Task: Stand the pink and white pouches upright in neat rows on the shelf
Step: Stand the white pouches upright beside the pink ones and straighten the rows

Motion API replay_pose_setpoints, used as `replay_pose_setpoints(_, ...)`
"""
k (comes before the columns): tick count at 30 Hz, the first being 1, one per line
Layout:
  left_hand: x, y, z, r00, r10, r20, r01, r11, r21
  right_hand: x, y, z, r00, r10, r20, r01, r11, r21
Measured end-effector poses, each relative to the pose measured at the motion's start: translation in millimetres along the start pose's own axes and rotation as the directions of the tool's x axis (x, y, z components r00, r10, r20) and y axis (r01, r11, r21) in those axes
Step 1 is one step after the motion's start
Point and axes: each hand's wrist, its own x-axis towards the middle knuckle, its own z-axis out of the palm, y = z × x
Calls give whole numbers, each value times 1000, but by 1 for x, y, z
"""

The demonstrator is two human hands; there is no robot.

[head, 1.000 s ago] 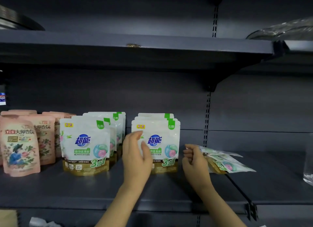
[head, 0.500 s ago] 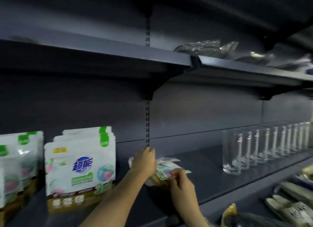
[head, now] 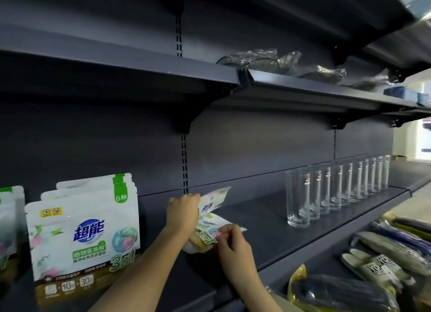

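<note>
Nearest, right hand [head: 229,238] pinches the near edge of a flat white pouch [head: 211,227] lying on the shelf [head: 268,237], gold bottom toward the person, long axis running away toward the back panel. Just beyond, left hand [head: 183,210] grips a second white pouch [head: 215,198] by its left edge, lifted and tilted off the pile, so the left is probably the hand to set it upright. Standing row of white pouches [head: 84,232] sits to the left; drinking glasses [head: 335,186] stand farther right.
</note>
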Motion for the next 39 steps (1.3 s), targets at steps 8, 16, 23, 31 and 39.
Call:
replay_pose_setpoints(8,-12,3,-70,905,-223,-361,-48,791,-609,12,-27,-20,989,-53,-136,105,908,407)
replay_pose_setpoints(16,-38,12,-110,922,-376,-89,63,372,-926,12,-73,-59,952,-182,247,-15,778,628)
replay_pose_setpoints(23,-91,-26,-143,906,-422,-31,111,309,-945,-10,-90,-19,909,-236,343,-35,777,628)
replay_pose_setpoints(31,-164,-120,-172,863,-502,-45,266,529,-806,-48,-122,65,749,-386,539,48,843,537)
replay_pose_setpoints(39,-240,-213,-196,860,-507,66,399,585,-706,-91,-140,149,549,-441,710,187,892,411)
